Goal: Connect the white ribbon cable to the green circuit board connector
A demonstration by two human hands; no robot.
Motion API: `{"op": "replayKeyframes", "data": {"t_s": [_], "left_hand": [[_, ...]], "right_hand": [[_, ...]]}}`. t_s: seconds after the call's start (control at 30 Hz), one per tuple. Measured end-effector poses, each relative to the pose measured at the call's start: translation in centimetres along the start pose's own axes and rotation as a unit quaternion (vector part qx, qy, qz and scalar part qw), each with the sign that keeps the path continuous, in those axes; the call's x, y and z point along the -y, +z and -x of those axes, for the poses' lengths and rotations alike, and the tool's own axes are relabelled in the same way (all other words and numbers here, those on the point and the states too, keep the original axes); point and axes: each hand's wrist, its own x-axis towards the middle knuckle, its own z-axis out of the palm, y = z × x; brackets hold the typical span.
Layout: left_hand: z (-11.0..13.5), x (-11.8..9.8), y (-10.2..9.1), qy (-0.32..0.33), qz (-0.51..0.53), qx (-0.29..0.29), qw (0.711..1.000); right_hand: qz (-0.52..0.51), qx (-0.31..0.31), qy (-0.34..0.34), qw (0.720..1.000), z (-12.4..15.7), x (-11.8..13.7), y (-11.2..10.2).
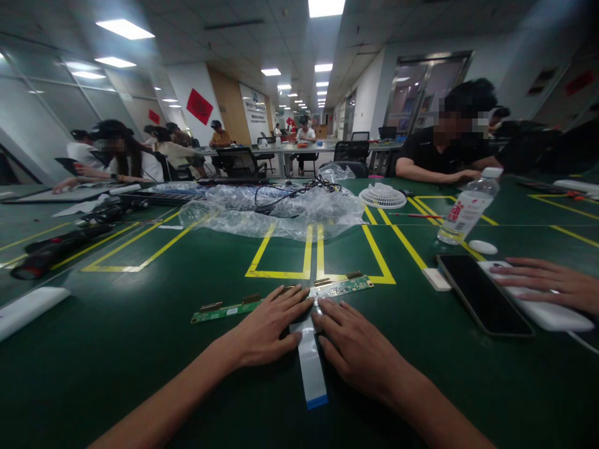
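A long narrow green circuit board (224,310) lies across the dark green table (116,349) in front of me. A white flat ribbon cable (311,365) with a blue end runs from the board's middle toward me. My left hand (271,327) rests flat, fingers stretched, fingertips on the board just left of the cable joint. My right hand (349,340) lies flat too, fingertips pressing at the joint on the cable's right side. Both hands hold nothing closed.
A black phone (482,293), a white keyboard-like bar under another person's hand (552,284), a water bottle (465,209) and a small white fan (382,197) lie right. Crumpled clear plastic with black cables (276,209) sits beyond. Several people work at neighbouring tables.
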Motion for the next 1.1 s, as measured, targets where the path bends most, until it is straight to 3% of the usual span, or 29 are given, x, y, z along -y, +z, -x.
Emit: {"op": "replayKeyframes", "data": {"t_s": [0.23, 0.4, 0.57, 0.7, 0.87, 0.97, 1.1], "left_hand": [[-0.1, -0.5, 0.3, 0.001, -0.004, -0.040, 0.999], [-0.2, -0.9, 0.0, 0.020, -0.010, -0.031, 0.999], [0.1, -0.3, 0.3, -0.060, -0.038, -0.057, 0.996], [1.6, 3.0, 0.5, -0.200, -0.056, -0.070, 0.976], [4.5, 9.6, 0.0, -0.390, -0.071, -0.071, 0.915], [6.2, 12.7, -0.5, -0.444, -0.067, -0.076, 0.890], [8.1, 14.7, -0.8, -0.475, -0.065, -0.079, 0.874]], "right_hand": [[-0.008, -0.022, -0.007, 1.000, 0.1, -0.1, 0.1], [-0.003, -0.075, 0.003, 0.997, 0.2, -0.5, 0.3], [0.008, -0.110, 0.025, 0.994, 0.3, -0.9, 0.3], [0.004, -0.117, 0.042, 0.992, 0.5, -1.1, 0.4], [0.001, -0.121, 0.047, 0.991, 0.6, -1.4, 0.5], [0.002, -0.118, 0.050, 0.992, 0.6, -1.4, 0.5], [-0.002, -0.113, 0.056, 0.992, 0.6, -1.5, 0.4]]}}
